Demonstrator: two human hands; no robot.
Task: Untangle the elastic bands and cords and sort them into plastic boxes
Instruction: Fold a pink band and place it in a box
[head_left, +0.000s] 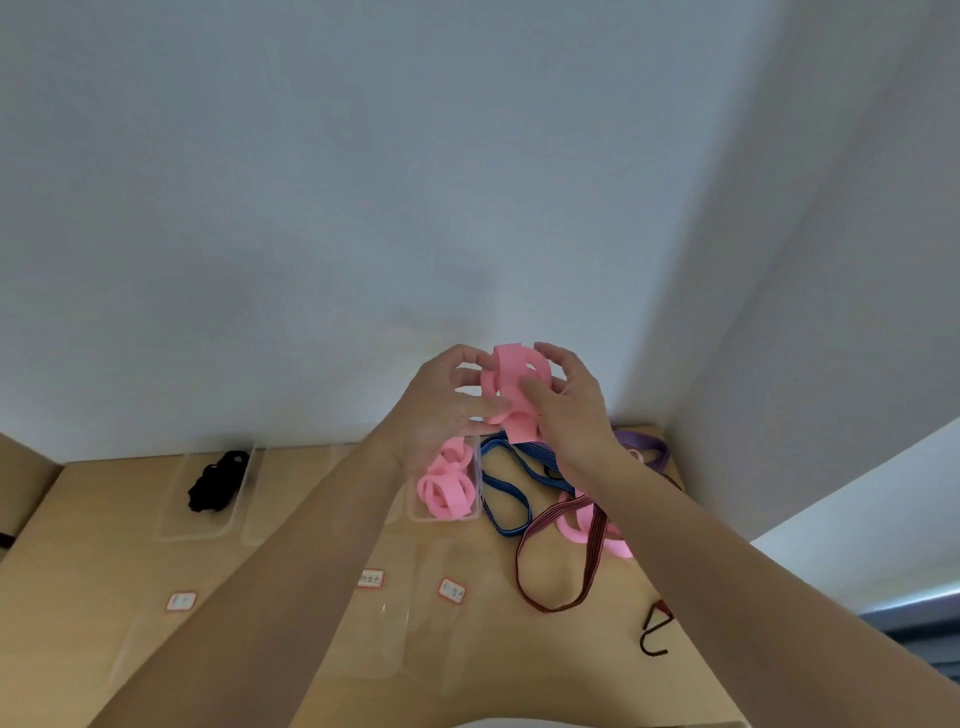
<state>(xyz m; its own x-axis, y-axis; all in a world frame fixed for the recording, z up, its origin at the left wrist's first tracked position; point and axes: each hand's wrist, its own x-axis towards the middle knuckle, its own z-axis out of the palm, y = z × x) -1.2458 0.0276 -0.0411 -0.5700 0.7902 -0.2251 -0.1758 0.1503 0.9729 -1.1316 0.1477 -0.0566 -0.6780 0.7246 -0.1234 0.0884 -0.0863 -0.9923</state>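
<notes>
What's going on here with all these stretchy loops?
A person holds a knot of pink bands in the air, the left hand and the right hand both gripping it. On the table a clear box holds other pink bands, and a second box holds black cords. A blue band, a striped red band and a purple band lie loose, not yet sorted.

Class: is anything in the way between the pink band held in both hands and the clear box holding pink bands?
Nothing visible blocks it. The pink band, held by the left hand and right hand, is raised above the clear box, whose top looks open. The blue band lies beside the box, not over it.
</notes>
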